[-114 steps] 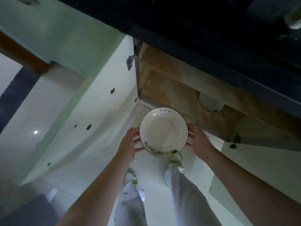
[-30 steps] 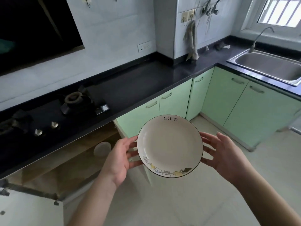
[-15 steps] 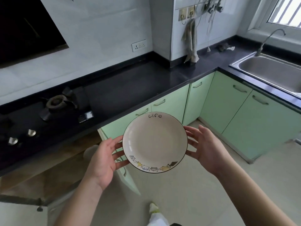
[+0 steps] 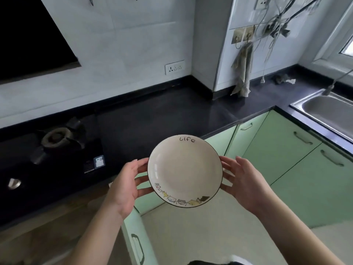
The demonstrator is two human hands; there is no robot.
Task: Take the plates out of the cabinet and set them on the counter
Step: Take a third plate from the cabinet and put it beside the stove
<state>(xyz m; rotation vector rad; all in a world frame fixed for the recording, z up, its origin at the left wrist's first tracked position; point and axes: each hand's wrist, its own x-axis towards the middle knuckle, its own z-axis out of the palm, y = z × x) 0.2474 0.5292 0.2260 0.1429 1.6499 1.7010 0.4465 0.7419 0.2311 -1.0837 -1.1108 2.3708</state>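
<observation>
A white plate [image 4: 184, 171] with a dark rim, the word "life" at its far edge and small cartoon figures at its near edge hangs in mid-air, just in front of the black counter [image 4: 152, 119]. My left hand [image 4: 124, 184] holds its left rim, thumb on top and fingers underneath. My right hand [image 4: 246, 180] holds the right rim with spread fingers. The open cabinet [image 4: 47, 226] under the counter is at lower left, and its inside is dim and blurred.
A gas burner [image 4: 56, 138] and stove knob [image 4: 14, 183] sit on the counter's left part. A steel sink [image 4: 328, 109] lies at right. A cloth [image 4: 241, 73] hangs in the corner. The open green cabinet door [image 4: 133, 236] juts out below my left forearm.
I have stood up from the cabinet with the plate in both hands. Over the last second the view shifted so the counter sits closer behind the plate. My grip is unchanged.
</observation>
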